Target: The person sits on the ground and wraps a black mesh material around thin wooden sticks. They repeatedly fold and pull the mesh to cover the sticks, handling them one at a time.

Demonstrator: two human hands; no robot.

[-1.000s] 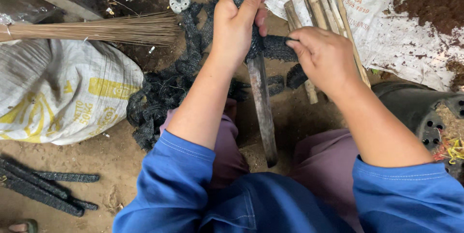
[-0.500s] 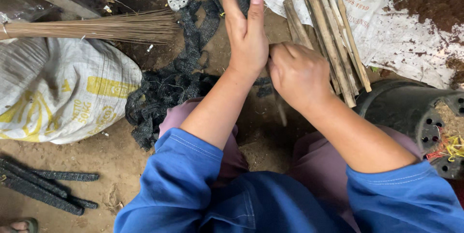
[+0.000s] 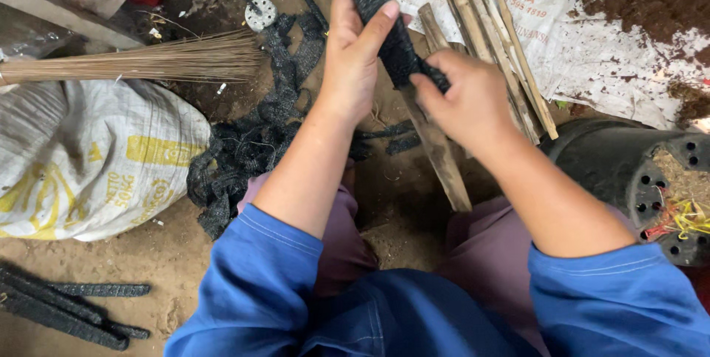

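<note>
1. Left hand (image 3: 353, 61) is raised over the lap, forearm running up from the blue sleeve, fingers extended upward. Thumb presses across the black mesh (image 3: 377, 9) wrapped around a stick (image 3: 442, 157); grip is closed on the wrapped part.
2. Right hand (image 3: 466, 98) comes in from the right, wrist bent, knuckles toward the camera. Its grip is curled tight around the lower edge of the mesh, where the wrap ends and bare wood begins.
3. The stick slants from top centre down toward the right knee, held off the ground between both hands; its lower end is bare.
4. A pile (image 3: 244, 150) of loose black mesh lies on the dirt floor left of the left forearm.
5. A broom (image 3: 140, 61) rests above a white sack (image 3: 81, 164) at left.
6. Bamboo sticks (image 3: 488, 31) lie just behind the right hand; a black pot (image 3: 614, 164) lies on its side at right.
7. Wrapped sticks (image 3: 66, 309) lie at bottom left.
</note>
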